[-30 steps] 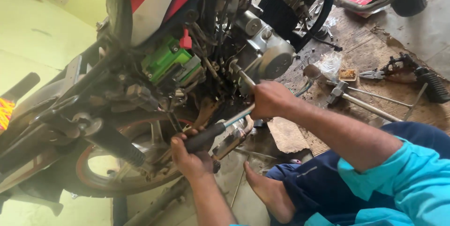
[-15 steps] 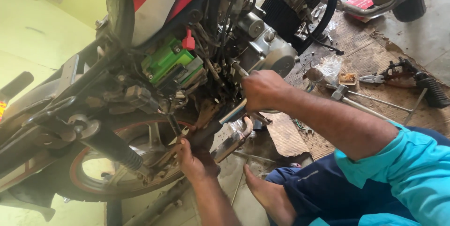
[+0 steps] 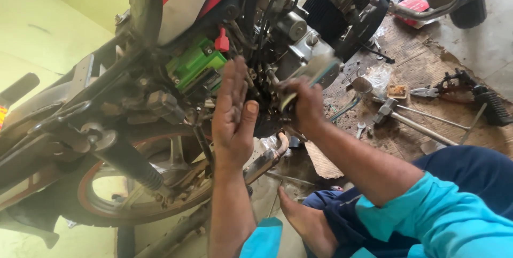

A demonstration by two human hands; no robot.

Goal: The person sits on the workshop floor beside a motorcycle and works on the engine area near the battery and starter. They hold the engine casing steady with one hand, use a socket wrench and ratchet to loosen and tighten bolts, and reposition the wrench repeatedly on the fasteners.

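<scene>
A motorcycle stands in front of me with its side covers off, showing a green battery and the grey engine. My left hand is raised flat in front of the frame below the battery, fingers straight, holding nothing. To its right, my right hand is closed around a metal tool that is blurred by motion, its upper end against the engine side. The part that the tool touches is hidden behind my fingers.
The rear wheel and a shock absorber are at lower left, with the exhaust pipe under my arms. Several loose tools and a foot peg lie on the floor at right. My bare foot rests below.
My left hand has let go of the long dark-handled bar and lifted up, flat and empty. My right hand has shifted up toward the engine with a tool in it.
</scene>
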